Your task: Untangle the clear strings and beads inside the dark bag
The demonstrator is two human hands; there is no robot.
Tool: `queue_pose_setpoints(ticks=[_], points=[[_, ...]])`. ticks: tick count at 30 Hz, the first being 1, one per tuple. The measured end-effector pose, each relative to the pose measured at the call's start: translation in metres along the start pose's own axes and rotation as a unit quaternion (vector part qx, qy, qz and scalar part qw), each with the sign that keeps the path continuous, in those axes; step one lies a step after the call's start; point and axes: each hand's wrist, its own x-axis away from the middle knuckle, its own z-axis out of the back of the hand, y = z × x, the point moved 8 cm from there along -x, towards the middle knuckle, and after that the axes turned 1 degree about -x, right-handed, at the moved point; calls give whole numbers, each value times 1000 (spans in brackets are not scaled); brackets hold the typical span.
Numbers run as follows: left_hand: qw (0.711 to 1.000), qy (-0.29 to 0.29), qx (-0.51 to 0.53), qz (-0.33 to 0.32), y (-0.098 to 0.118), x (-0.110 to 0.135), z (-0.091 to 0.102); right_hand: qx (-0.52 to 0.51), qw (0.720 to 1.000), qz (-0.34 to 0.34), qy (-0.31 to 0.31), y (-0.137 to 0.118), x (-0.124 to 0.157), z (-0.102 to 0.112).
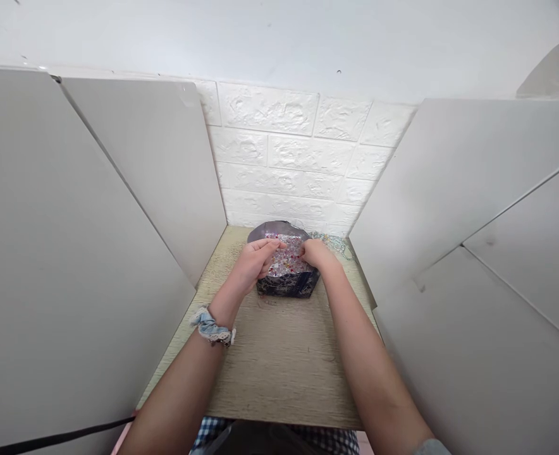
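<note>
A dark patterned box (286, 285) with a rounded grey back sits at the far end of the table, filled with small pink, red and clear beads (286, 256). My left hand (257, 260) is over the box's left side, thumb and fingers pinched together; whatever they hold is too small to make out. At the right rim, my right hand (318, 254) has its fingers curled in toward the beads, and its fingertips are partly hidden. A blue and white scrunchie (212, 327) circles my left wrist.
Strings of pale beads (337, 243) lie behind my right hand on the wooden tabletop (286, 360). White panels (160, 164) stand close on the left, more panels (454, 208) on the right, and a white brick-patterned wall (291, 151) closes the back.
</note>
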Motion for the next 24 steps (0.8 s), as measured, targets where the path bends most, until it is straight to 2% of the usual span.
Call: queue_pose_setpoints(ticks=[10, 14, 16, 18, 21, 24], points=[[1000, -19, 14, 9, -3, -3, -3, -21, 1000, 6, -6, -1, -2, -3], [999, -15, -9, 32, -6, -1, -2, -58, 997, 47, -8, -9, 3, 9], [999, -11, -28, 30, -6, -1, -2, -109, 990, 87, -7, -17, 9, 20], [998, -6, -46, 29, -6, -1, -2, -220, 965, 140, -17, -26, 18, 32], [997, 5, -69, 28, -7, -2, -2, -397, 889, 222, -60, -42, 33, 48], [996, 8, -86, 10, -5, -2, -2, -485, 826, 267, -106, -53, 44, 54]])
